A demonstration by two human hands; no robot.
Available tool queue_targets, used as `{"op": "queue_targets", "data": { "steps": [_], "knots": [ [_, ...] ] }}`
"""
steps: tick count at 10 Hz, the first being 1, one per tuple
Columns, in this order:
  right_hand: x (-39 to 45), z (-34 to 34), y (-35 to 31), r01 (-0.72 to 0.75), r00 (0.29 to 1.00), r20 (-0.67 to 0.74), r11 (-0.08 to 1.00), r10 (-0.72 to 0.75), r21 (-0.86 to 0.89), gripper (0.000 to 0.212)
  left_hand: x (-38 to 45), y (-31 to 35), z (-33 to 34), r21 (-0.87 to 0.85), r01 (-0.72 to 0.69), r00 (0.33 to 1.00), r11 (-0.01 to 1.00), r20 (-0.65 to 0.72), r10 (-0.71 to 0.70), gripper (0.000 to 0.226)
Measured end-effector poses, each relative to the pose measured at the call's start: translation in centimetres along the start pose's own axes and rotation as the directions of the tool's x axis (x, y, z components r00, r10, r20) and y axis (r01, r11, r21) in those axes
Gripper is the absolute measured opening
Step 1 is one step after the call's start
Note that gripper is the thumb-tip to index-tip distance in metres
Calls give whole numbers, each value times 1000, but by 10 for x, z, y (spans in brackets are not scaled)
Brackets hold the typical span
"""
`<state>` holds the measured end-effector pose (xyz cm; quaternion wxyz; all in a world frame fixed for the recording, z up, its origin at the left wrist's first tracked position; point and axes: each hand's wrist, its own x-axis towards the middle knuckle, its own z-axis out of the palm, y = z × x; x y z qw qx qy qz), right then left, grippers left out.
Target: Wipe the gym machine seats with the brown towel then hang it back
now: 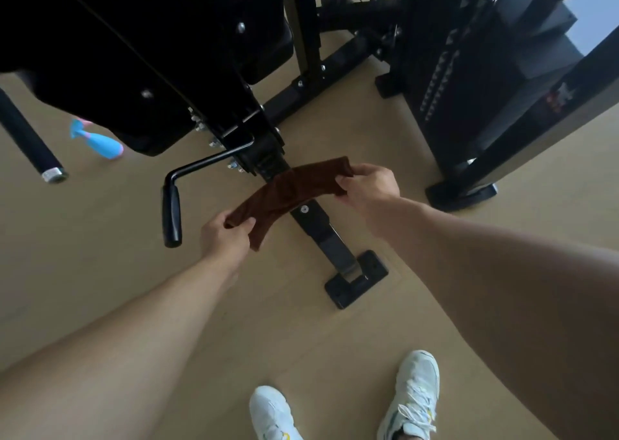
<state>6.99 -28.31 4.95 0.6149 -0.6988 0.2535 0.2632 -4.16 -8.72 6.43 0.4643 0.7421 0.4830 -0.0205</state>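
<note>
Brown towel [290, 193] hangs stretched between my two hands, above the black floor bar [330, 238] of the gym machine [140, 54]. My left hand [225, 235] pinches its near-left end, thumb over curled fingers; my right hand [370, 181] grips the far-right end the same way. I see the padded black seat far left, a crank handle [171, 212] just left of the towel, and a blue spray bottle [97, 141] on the wooden floor [100, 238] farther left. My white shoes [415, 396] show near me.
</note>
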Motion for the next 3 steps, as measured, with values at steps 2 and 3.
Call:
{"op": "queue_targets", "data": {
  "steps": [2,3],
  "knots": [
    [6,13,-7,-7,998,61,998,11,-65,61,12,7,-2,113,20,988,993,149,-36,95],
    [0,15,11,-21,996,77,990,32,-140,59,-3,2,-10,157,70,978,985,184,-98,90]
  ]
}}
